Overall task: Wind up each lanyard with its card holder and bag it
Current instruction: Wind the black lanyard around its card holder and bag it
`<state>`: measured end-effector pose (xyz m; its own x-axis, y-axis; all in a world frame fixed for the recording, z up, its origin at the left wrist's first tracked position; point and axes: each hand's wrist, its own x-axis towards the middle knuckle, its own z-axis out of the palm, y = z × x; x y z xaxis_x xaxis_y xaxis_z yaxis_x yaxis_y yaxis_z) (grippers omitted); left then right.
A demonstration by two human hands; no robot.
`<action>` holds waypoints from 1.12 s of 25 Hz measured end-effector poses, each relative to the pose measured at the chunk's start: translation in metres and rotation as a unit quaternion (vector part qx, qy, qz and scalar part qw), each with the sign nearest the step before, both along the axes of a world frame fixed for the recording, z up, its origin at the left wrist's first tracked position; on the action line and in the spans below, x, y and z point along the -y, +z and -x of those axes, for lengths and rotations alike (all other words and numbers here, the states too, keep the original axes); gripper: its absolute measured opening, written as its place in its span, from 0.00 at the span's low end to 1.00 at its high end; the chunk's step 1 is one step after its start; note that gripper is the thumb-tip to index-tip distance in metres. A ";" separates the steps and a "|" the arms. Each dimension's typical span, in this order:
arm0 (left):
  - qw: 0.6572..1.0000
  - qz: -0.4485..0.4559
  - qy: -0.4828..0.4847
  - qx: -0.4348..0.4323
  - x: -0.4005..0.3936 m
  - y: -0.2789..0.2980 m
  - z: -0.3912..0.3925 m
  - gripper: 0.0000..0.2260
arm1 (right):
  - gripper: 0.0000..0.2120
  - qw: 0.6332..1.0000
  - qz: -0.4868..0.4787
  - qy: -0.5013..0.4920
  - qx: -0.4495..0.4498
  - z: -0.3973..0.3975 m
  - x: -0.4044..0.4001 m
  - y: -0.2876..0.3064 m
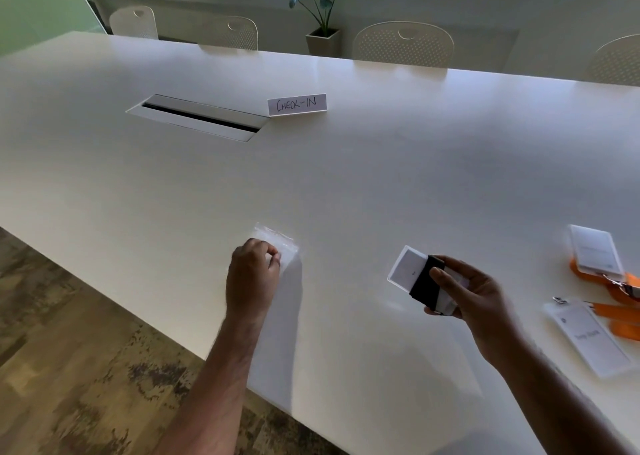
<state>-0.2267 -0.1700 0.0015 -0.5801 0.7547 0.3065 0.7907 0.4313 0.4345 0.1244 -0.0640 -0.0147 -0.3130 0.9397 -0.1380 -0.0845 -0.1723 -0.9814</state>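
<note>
Spanning most of the view: a long white table (346, 163), glossy, with wood-pattern floor (69, 368) at 7 to 8 o'clock. Beyond the far edge, 11 to 2 o'clock: perforated white chairs (403, 44) pushed in, and a potted plant (322, 11) at 12 o'clock. Recessed in the tabletop at 11 o'clock: a cable hatch (199, 118), lid partly raised. Just beside it at 12 o'clock: a folded paper sign (297, 104) hand-lettered "CHECK-IN".

Lying at 3 o'clock near the right table edge: two more card holders with orange lanyards (620, 316), straps loose and overlapping; upper holder (594, 250) resting on the straps, lower holder (588, 336) flat on the table.

Left hand (254, 274), at 7 o'clock of centre: fingers curled, pinching the near edge of a clear plastic bag (277, 239) lying flat on the table. Bag contents: none visible; mouth state cannot be told.

Right hand (467, 291), at 5 o'clock, raised above the table: gripping a card holder (408, 269) with a black lanyard (426, 284) wound around its middle, thumb pressed on the band. Well apart from the bag.
</note>
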 end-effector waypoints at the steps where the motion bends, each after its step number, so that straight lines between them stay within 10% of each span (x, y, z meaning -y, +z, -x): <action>1: 0.999 -0.013 -0.006 -0.039 0.000 0.003 -0.001 0.04 | 0.16 1.000 0.000 0.000 -0.001 0.000 0.000 0.000; 7: 0.989 -0.061 -0.050 -0.121 -0.010 0.026 -0.025 0.04 | 0.17 1.000 0.013 -0.003 -0.016 -0.004 0.001 -0.002; 28: 0.883 0.047 -0.464 0.058 -0.043 -0.016 -0.187 0.04 | 0.18 0.991 0.015 -0.134 -0.014 -0.096 0.004 -0.011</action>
<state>-0.0392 -0.1268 -0.0146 0.2778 0.9402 0.1971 0.7743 -0.3406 0.5333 0.2208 -0.0685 -0.0253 -0.0560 0.9851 -0.1627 -0.1585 -0.1697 -0.9727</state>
